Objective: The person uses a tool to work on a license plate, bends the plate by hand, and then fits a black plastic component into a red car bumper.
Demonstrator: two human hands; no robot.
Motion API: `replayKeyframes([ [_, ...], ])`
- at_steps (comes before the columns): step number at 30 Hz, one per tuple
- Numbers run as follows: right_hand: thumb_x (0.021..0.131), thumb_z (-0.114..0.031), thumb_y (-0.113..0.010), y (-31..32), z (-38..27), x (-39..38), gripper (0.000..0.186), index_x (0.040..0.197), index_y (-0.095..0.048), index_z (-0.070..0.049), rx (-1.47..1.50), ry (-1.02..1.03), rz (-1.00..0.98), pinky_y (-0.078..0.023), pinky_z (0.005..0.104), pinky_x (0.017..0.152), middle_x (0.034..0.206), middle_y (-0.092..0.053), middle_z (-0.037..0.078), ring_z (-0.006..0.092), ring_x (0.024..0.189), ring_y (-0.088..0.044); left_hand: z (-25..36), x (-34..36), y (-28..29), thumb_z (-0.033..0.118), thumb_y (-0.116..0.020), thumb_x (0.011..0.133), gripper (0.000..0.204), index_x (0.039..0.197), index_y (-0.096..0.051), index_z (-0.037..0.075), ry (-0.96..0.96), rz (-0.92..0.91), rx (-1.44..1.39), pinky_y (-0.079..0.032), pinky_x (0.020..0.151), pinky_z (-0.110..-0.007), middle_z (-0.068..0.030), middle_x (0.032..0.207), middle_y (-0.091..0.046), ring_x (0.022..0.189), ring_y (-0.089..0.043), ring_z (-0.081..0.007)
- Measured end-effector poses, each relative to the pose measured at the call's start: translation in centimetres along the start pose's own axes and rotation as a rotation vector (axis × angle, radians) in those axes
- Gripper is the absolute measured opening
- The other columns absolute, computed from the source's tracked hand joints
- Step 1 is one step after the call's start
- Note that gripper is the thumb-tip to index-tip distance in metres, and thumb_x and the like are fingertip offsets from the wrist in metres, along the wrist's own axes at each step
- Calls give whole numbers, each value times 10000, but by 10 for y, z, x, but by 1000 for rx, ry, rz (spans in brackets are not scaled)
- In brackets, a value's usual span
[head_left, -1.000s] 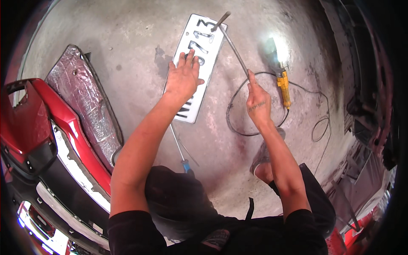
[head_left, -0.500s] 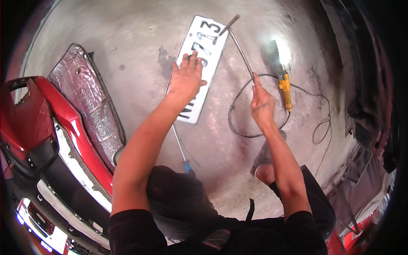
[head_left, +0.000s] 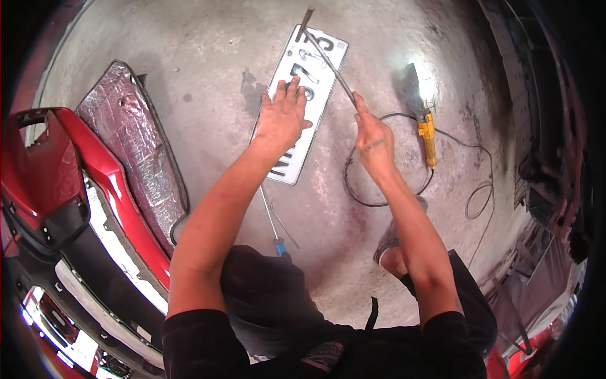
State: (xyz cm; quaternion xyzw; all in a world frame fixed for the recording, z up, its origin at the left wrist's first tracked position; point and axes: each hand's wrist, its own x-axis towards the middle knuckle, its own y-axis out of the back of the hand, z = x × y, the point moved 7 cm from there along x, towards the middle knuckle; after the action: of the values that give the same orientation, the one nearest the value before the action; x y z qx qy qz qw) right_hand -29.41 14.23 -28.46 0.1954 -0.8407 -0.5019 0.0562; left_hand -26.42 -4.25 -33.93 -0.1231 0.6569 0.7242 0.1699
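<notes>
A white licence plate (head_left: 328, 95) with raised dark characters lies at a slant on the concrete floor in front of me. My left hand (head_left: 284, 120) rests flat on the plate's middle, fingers extended, covering part of the characters. My right hand (head_left: 374, 139) is closed round the thin metal handle of a slim hammer (head_left: 328, 63). The hammer's narrow head is over the plate's far end; I cannot tell whether it touches. Below the plate's near end lies a screwdriver (head_left: 280, 247) with a blue handle, and a thin rod (head_left: 285, 227) lies beside it.
To the right lies a lit work lamp (head_left: 427, 139) with a yellow handle, its black cable (head_left: 347, 174) looped on the floor. A foil-faced panel (head_left: 136, 132) and a red bumper-like car part (head_left: 104, 164) stand at the left. My shod foot (head_left: 388, 252) is near the cable.
My right hand has moved left with the hammer, whose head has swung left across the plate's far end. My left hand stays flat on the plate.
</notes>
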Motion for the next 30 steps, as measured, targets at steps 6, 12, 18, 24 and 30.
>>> replayKeyframes([
  [6,941,-6,-594,-4,-3,9,563,1479,-571,-167,104,72,67,-529,485,689,815,-671,204,396,726,-668,2,1,-2,496,-618,987,815,1597,-339,32,-16,44,31,-336,1212,-568,-124,1720,-208,1571,-242,-347],
  [12,888,28,-603,-6,-13,-3,681,1527,-499,-184,45,82,15,-533,499,681,826,-674,194,399,712,-670,-5,-2,-3,497,-622,984,816,1595,-342,33,6,29,2,-340,1211,-572,-130,1717,-214,1570,-244,-348],
  [18,796,63,-638,-6,-10,-14,811,1547,-469,-193,15,96,16,-539,488,686,830,-659,183,390,736,-673,2,0,-2,477,-642,979,829,1600,-326,30,3,-8,-27,-317,1224,-575,-123,1722,-198,1577,-223,-350],
  [24,790,73,-640,-11,-10,-13,823,1551,-463,-186,40,52,-42,-541,479,706,851,-664,182,391,758,-679,0,3,-1,460,-653,980,841,1614,-298,37,18,2,-51,-298,1229,-590,-119,1730,-175,1586,-192,-354],
  [30,1015,-73,-582,5,-1,-21,433,1447,-599,-101,222,-65,17,-533,424,709,851,-700,226,327,716,-680,19,-11,1,639,-650,915,1043,1649,-198,50,148,-57,-87,-269,1152,-749,-179,1738,-57,1586,-92,-446],
])
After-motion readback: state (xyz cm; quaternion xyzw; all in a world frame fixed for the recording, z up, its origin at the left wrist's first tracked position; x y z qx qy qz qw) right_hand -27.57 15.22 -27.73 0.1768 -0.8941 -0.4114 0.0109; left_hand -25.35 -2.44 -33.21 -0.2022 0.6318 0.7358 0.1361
